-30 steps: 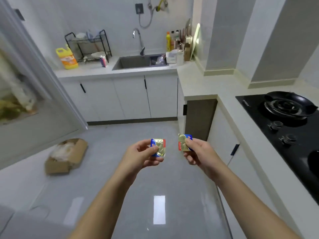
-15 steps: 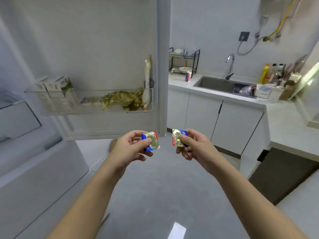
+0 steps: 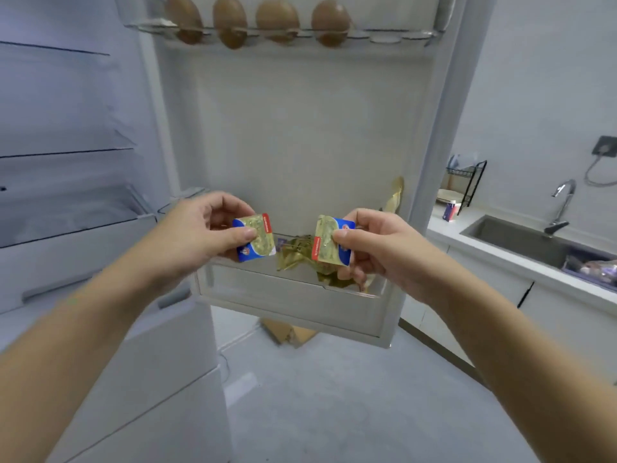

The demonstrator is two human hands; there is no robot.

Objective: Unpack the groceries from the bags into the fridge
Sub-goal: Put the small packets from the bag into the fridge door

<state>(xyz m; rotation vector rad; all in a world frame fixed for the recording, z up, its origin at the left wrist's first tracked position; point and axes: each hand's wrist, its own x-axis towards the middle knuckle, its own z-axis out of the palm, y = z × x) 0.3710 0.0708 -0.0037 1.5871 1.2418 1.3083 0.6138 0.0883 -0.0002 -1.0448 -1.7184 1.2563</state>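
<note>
Pinching 2 packets (image 3: 255, 238) (image 3: 330, 240) below 4 eggs (image 3: 277, 20)

A home kitchen: an open fridge door (image 3: 300, 128) carries eggs (image 3: 277, 20) in its top rack, and to the right a white bench (image 3: 444, 228) holds a steel sink (image 3: 514, 238), faucet (image 3: 562, 205) and dish rack (image 3: 467, 182).

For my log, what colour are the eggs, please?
The eggs are brown; the head view shows them.

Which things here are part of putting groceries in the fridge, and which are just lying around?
Job: left hand pinching left packet, right hand pinching right packet, fridge door shelf.
Lying about: sink, tap, dish rack, cardboard box.
</note>
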